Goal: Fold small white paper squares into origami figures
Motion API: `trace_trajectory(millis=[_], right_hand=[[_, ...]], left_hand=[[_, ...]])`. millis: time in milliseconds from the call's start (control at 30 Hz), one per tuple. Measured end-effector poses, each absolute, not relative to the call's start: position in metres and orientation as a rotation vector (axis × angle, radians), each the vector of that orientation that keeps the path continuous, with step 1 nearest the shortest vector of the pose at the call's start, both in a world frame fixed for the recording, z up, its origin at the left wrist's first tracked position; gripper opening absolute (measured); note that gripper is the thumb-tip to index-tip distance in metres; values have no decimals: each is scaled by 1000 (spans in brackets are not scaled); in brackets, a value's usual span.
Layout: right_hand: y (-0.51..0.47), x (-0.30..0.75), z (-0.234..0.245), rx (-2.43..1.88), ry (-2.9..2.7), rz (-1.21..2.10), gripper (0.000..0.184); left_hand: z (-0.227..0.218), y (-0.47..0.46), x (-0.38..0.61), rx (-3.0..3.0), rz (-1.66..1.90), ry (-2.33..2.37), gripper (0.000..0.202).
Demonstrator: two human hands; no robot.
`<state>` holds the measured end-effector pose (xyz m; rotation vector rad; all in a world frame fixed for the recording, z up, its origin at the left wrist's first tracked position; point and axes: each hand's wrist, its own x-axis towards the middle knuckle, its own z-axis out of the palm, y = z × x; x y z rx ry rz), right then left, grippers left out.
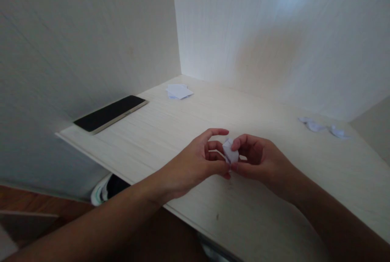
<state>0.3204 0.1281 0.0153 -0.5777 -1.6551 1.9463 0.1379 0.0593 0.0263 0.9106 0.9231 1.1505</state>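
Your pale wood-grain desk [170,132], set into a corner.
A dark smartphone [111,113] lies screen up and slanted at your left edge. A small stack of white paper slips [179,91] sits near the far corner. Well to your right, crumpled white paper scraps [313,126] lie close together.

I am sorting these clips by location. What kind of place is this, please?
Probably a study nook in a home or dormitory. A pale wood-grain desk is enclosed by matching panels, a phone lies on it, and the left hand and right hand pinch a small folded paper.
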Motion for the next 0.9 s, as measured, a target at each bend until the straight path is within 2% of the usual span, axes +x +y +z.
trace_trajectory(millis=[267, 900], right_hand=[[127, 319, 14, -529, -1544, 2020, 33], [129, 321, 17, -679, -1775, 1808, 46]], left_hand=[[27, 58, 138, 982, 1119, 942, 75], [22, 61, 137, 1095, 1081, 994, 76]])
